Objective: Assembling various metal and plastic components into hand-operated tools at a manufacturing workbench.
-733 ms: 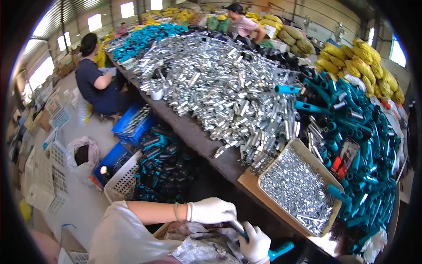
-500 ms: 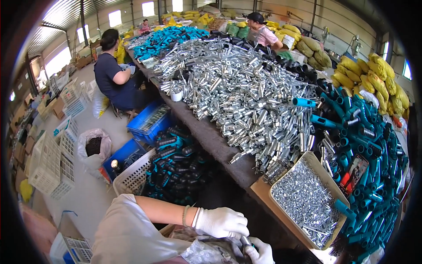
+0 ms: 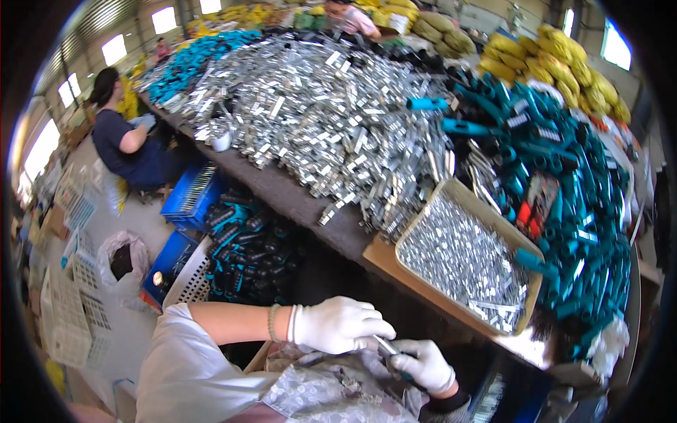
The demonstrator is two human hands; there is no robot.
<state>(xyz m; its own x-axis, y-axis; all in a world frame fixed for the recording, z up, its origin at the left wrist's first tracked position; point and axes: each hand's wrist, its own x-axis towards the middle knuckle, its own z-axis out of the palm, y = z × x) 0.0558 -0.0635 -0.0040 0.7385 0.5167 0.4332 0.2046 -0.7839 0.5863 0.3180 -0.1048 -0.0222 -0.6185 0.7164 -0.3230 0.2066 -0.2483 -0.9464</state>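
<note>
In front of my lap both hands, in white gloves, come together on a slim silver metal tube (image 3: pixel 386 345). My right hand (image 3: pixel 427 366) is closed around its lower part, where something dark teal shows beneath the fingers. My left hand (image 3: pixel 338 324) has its fingers bent down over the upper end, with the fingertips partly hidden. Beyond my right hand, a beige tray (image 3: pixel 400 262) full of small silver metal pieces rests at the table's near edge.
A large heap of silver metal parts (image 3: pixel 303 120) covers the table (image 3: pixel 282 185). Teal tubes (image 3: pixel 585 233) pile up at right, around red-handled pliers (image 3: pixel 524 213). Below left are blue crates (image 3: pixel 189 197) and black-teal handles (image 3: pixel 243 250). A co-worker (image 3: pixel 116 141) sits at far left.
The view has shifted, so the table and heaps appear lower-left or higher in it. Both hands sit higher in the picture, still together on the metal tube, and more of my right hand shows.
</note>
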